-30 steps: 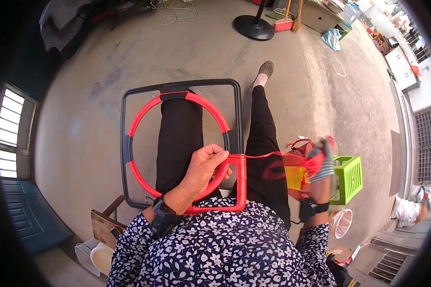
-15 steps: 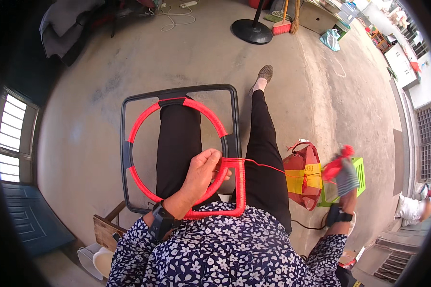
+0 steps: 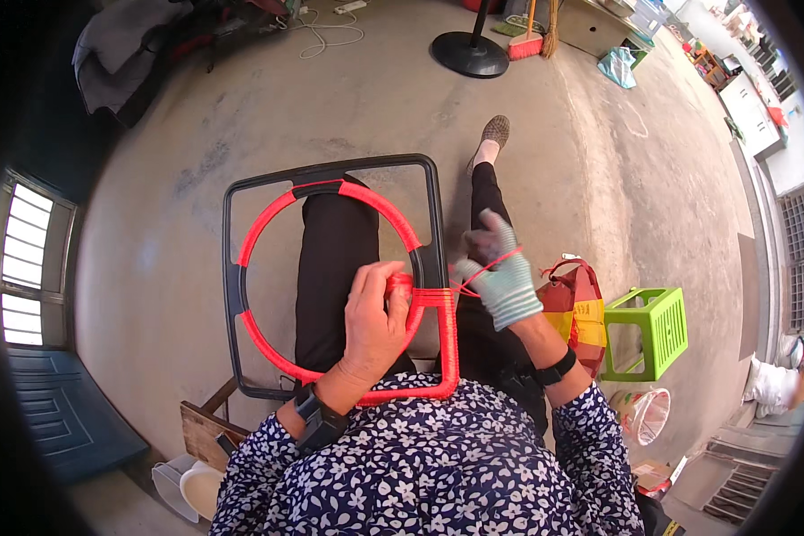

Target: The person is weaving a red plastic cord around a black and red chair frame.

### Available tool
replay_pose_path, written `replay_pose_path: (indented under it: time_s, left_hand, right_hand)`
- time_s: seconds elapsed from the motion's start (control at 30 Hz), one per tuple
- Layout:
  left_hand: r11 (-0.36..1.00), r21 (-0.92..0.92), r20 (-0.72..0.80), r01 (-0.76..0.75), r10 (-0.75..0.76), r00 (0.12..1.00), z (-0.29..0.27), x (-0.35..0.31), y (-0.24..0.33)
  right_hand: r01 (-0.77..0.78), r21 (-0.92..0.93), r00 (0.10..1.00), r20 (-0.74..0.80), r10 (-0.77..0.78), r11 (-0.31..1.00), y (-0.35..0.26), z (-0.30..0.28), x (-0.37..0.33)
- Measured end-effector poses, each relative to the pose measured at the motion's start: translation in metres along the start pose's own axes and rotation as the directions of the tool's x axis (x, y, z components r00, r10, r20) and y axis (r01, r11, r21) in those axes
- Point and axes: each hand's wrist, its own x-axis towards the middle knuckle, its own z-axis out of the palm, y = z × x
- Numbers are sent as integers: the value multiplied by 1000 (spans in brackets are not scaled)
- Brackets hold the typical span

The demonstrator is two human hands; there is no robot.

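Observation:
A black square frame with an inner ring [image 3: 439, 205] rests over my thighs. Glossy red cord [image 3: 447, 344] is wound closely round much of the ring and round one corner. My left hand [image 3: 375, 313], bare, is closed on a small red cord bundle [image 3: 399, 284] at the ring's right inner side. Just right of the frame is my right hand [image 3: 502, 275] in a pale striped glove, fingers spread and slightly blurred. A loose red strand [image 3: 493, 264] runs from the wound corner across the gloved hand.
A red and yellow bag [image 3: 573, 313] lies right of my leg, beside a green plastic stool [image 3: 657, 335] and a white basket [image 3: 648, 415]. A wooden stool [image 3: 201, 433] is at lower left. Ahead stand a black round base [image 3: 470, 55] and a red broom [image 3: 526, 45].
My right hand has swung left from beside the green stool to the frame. The red bundle it carried is now in my left hand, and the strand, once stretched taut, hangs looser.

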Motion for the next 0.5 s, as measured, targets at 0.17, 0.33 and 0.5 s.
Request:
replay_pose_path:
  time_s: [0.17,0.33,0.5]
  left_hand:
    - [923,46,-139,-382,384,913,-8,2,9]
    - [929,-66,-181,-364,348,920,-12,1,19]
    - [854,-386,163,349,-309,937,1,-7,-5]
  right_hand:
    - [572,-447,820,312,-479,688,-78,19,-12]
    - [600,-183,798,203,-567,779,-65,29,-6]
    - [344,-576,935,142,-324,741,-73,-37,-18]
